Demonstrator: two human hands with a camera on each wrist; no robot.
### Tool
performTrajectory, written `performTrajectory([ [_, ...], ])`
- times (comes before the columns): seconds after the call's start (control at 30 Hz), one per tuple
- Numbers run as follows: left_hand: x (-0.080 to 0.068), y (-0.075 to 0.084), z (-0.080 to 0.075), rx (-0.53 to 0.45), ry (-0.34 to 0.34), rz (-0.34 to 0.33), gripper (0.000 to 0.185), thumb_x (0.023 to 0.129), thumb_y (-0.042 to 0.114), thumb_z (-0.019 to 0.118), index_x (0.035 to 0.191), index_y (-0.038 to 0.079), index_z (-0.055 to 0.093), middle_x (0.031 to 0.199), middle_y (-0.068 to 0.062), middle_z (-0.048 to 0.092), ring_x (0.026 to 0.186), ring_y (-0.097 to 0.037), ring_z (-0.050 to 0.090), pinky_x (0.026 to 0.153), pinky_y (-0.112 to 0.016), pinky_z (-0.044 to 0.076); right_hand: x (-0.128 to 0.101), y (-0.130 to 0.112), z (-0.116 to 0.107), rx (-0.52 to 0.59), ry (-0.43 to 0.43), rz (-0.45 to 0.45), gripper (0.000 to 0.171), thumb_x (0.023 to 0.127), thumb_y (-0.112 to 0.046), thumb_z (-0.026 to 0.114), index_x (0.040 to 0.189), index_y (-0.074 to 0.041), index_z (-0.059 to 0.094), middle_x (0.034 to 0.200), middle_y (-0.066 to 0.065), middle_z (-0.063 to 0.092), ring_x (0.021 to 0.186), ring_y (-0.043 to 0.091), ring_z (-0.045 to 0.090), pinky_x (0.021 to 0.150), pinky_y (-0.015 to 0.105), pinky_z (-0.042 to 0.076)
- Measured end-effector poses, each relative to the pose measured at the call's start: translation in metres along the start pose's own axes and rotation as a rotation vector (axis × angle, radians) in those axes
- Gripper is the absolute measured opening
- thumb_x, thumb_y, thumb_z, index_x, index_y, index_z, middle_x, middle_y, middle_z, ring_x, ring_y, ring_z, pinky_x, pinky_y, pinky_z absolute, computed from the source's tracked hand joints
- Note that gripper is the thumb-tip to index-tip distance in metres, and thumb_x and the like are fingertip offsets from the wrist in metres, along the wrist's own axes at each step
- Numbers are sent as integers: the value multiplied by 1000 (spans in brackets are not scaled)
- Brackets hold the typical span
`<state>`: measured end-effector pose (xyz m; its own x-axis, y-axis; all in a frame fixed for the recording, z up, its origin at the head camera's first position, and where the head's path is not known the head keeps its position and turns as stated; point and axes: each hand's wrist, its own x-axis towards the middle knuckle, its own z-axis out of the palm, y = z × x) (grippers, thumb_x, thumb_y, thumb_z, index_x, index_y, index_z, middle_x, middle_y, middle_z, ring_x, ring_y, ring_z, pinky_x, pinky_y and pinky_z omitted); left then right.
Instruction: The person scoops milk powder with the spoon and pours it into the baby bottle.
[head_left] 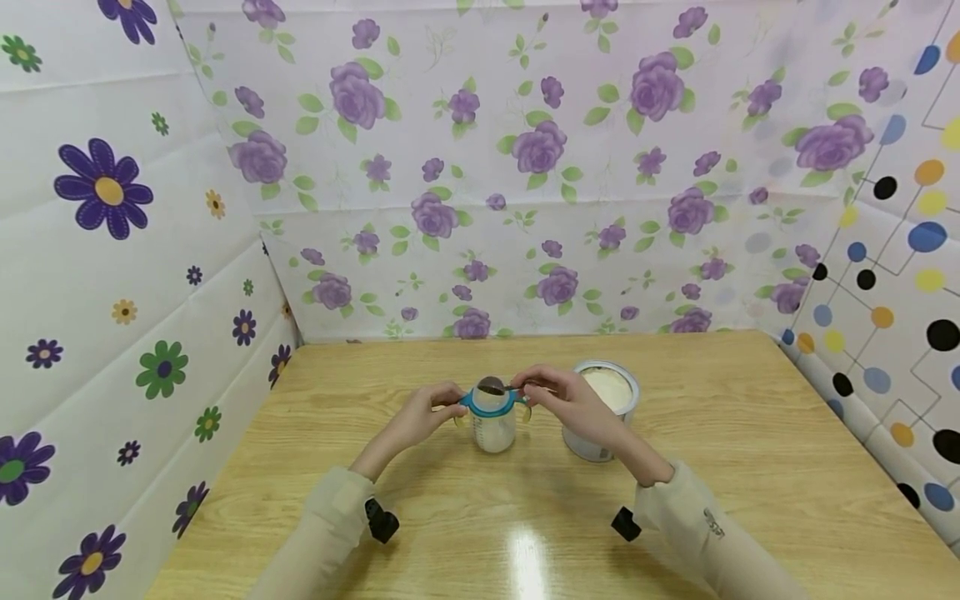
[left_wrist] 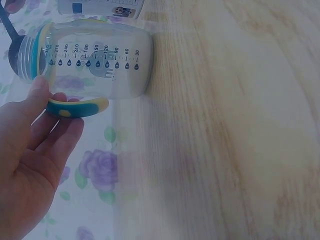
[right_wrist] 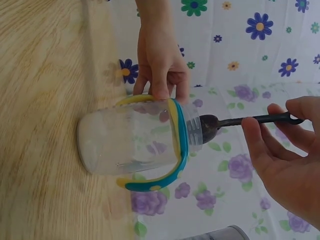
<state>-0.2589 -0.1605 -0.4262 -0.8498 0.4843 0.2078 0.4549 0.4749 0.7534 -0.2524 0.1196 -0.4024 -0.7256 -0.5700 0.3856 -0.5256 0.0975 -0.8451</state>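
Note:
A clear baby bottle (head_left: 493,433) with a blue-and-yellow two-handled collar stands upright on the table, whitish contents at its bottom. My left hand (head_left: 426,412) grips one of the bottle's handles (left_wrist: 75,108) between thumb and fingers. Between the thumb and fingers of my right hand (head_left: 573,404) is the handle of a dark spoon (right_wrist: 255,120). The spoon's bowl (right_wrist: 208,127) is tipped at the bottle's open mouth. Printed measuring marks (left_wrist: 92,57) run along the bottle's side in the left wrist view.
Right of the bottle, partly behind my right hand, stands an open can (head_left: 592,452) of pale powder (head_left: 609,388). The wooden table (head_left: 480,517) meets a flower-patterned cloth (head_left: 480,208) at the back. Patterned cloths also hang at both sides.

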Motion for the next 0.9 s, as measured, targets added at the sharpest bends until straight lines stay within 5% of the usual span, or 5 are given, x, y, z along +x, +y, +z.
performTrajectory([
  [0.2,0,0,1,-4,3,-2,13,93,5,61,105,3,66,99,-16,70,97,-30,68,83,-35,56,0,1,1,-126,94,-53,24,104,-18,45,116,-8,64,109,15,67,100,27,65,84,35,57],
  [0.33,0,1,1,-8,4,-5,12,93,5,62,105,3,66,100,-17,70,98,-31,68,83,-36,56,0,1,1,-105,104,-60,24,104,-17,44,115,-9,64,110,17,67,101,28,65,84,41,56],
  [0.9,-1,1,-1,-18,-7,-5,13,94,5,61,105,3,66,102,-19,69,100,-31,68,83,-36,56,3,6,-4,21,237,13,29,105,-18,42,115,2,61,111,22,65,97,22,67,85,31,57],
])
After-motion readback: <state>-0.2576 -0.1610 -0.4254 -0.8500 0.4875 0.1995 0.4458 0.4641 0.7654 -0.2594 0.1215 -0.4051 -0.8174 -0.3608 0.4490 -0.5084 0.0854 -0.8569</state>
